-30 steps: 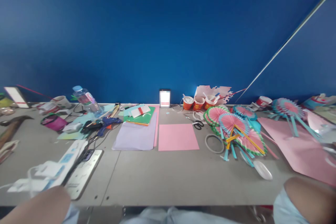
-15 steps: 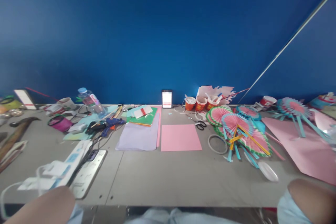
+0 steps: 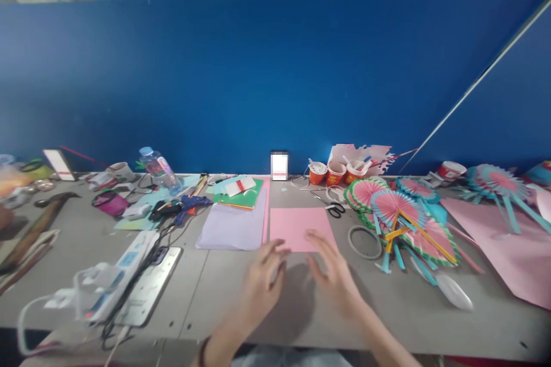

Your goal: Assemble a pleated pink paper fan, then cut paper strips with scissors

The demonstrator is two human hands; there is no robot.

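My left hand (image 3: 261, 281) and my right hand (image 3: 332, 273) hover over the grey table (image 3: 241, 304), side by side, fingers stretched out and apart, holding nothing. Their fingertips reach the near edge of a square pink paper sheet (image 3: 299, 226) lying flat just beyond them. A lilac paper sheet (image 3: 231, 227) lies to the left of the pink one. A roll of tape (image 3: 364, 242) rests to the right of my right hand.
A pile of pink and teal paper fans (image 3: 400, 215) lies right, with scissors (image 3: 333, 210) and three orange cups (image 3: 336, 172) behind. A large pink sheet (image 3: 503, 246) is far right. Left: power strips (image 3: 129, 272), a glue gun (image 3: 181, 206), a water bottle (image 3: 157, 166), green card stack (image 3: 239, 194).
Both hands have come up from the bottom corners into the middle, reaching out to the near edge of the pink sheet. The view has shifted slightly left.
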